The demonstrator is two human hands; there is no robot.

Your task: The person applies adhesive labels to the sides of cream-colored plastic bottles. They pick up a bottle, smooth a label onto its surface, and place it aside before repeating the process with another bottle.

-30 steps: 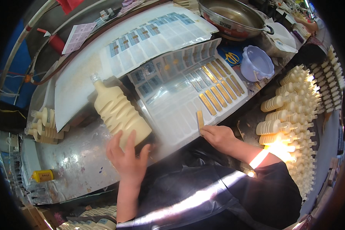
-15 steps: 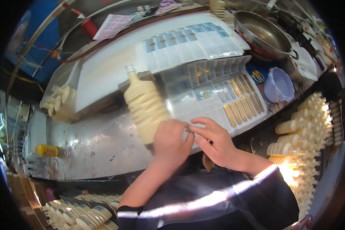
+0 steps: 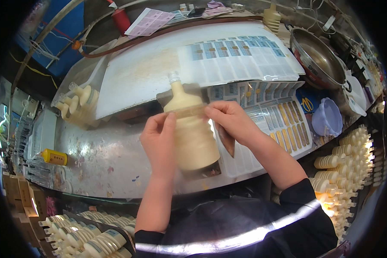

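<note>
Bottle (image 3: pixel 195 146), cream and ribbed, lies on the grey table (image 3: pixel 103 172), its neck toward the far side. The left hand (image 3: pixel 158 134) and right hand (image 3: pixel 233 121) pinch opposite ends of a narrow strip (image 3: pixel 189 112) across the bottle's upper body. A pointed brown piece (image 3: pixel 227 142) juts below the right palm. Rightward lies a label sheet (image 3: pixel 245 162) with gold strips (image 3: pixel 287 141), a lavender basin (image 3: pixel 319 122) just beside it.

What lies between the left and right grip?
In the head view, a narrow translucent strip spans from left grip to right grip, over the ribbed cream plastic bottle.
</note>
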